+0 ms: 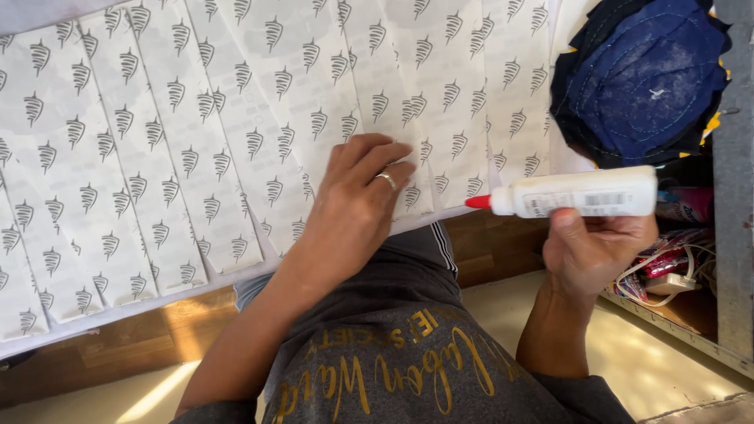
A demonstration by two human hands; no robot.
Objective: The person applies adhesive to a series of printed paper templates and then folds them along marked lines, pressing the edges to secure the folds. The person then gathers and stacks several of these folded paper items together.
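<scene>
My left hand, a ring on one finger, lies palm down with fingers together on overlapping white paper strips printed with small grey emblems. The strips fan across a white board resting over my lap. My right hand grips a white glue bottle with a red tip. The bottle lies sideways, tip pointing left, just off the right end of the strips and apart from them.
A dark blue stitched fabric piece sits at the upper right. A grey shelf frame at the right holds cables and colourful packets. A wooden ledge and a pale floor lie below the board.
</scene>
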